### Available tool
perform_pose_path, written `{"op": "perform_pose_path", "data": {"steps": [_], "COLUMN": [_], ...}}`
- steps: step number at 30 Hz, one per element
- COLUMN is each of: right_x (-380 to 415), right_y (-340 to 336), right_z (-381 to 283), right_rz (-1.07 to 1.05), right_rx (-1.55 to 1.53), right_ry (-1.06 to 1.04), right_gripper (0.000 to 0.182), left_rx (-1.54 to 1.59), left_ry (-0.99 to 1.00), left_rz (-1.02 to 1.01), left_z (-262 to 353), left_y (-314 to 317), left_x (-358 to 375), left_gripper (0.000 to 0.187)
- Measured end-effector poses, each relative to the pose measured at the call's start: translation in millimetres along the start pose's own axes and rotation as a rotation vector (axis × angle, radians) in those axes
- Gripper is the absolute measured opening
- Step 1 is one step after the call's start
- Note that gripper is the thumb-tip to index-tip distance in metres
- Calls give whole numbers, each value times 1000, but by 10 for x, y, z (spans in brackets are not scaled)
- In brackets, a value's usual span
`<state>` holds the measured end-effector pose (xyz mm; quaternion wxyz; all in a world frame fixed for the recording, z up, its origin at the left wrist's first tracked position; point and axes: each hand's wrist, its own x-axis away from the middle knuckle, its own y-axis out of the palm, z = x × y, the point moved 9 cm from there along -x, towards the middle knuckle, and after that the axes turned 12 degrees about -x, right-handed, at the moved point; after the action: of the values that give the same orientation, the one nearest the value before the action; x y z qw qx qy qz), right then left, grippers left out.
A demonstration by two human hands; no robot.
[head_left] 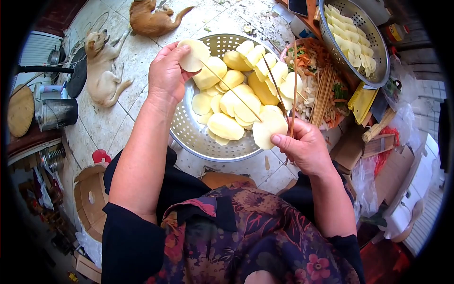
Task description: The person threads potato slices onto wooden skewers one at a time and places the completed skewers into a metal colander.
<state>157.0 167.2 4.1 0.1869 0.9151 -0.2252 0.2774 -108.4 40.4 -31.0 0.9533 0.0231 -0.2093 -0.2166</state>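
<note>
My left hand (166, 73) pinches a round potato slice (195, 53) between thumb and fingers. A thin bamboo skewer (230, 90) runs slantwise from that slice toward a second potato slice (269, 128) at my right hand (305, 147). My right thumb and fingers are closed on the second slice, with a few darker sticks (276, 83) rising from the same grip. Below both hands stands a perforated metal colander (194, 137) filled with potato slices and peeled potato pieces (226, 126). On its right side, several slices (257, 59) overlap in rows.
At upper right, another colander (382, 71) holds rows of potato slices. Under it sits a tray of shredded vegetables (305, 59) with a bundle of skewers (323, 97). Two dogs, one pale (105, 71) and one brown (153, 20), lie on the tiles. A cardboard box (90, 199) is at left.
</note>
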Motion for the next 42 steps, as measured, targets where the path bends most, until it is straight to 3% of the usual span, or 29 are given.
{"op": "perform_pose_path", "data": {"steps": [9, 14, 17, 27, 30, 32, 36, 42], "right_x": [-22, -39, -31, -22, -30, -53, -83, -80], "right_y": [-52, -66, -43, 6, -16, -30, -67, -76], "right_z": [28, 28, 17, 28, 29, 41, 98, 95], "right_rz": [23, 33, 45, -7, 19, 38, 67, 91], "right_rx": [22, 35, 37, 11, -31, -61, -105, -125], "right_ry": [-61, -62, -50, -35, -36, -30, -13, -34], "right_gripper": [21, 21, 21, 25, 27, 27, 28, 26], "left_rx": [-215, -82, -70, -26, -101, -274, -255, -278], "left_ry": [112, -72, -56, -93, -197, -292, -390, -338], "left_rz": [3, -100, -17, -62, -158, -349, -547, -490], "left_z": [84, -86, -42, -103, -182, -336, -595, -563], "left_y": [125, 271, 240, 199, 342, 573, 849, 815], "left_x": [128, 215, 224, 160, 271, 437, 742, 693], "left_gripper": [17, 20, 22, 22, 22, 24, 29, 25]}}
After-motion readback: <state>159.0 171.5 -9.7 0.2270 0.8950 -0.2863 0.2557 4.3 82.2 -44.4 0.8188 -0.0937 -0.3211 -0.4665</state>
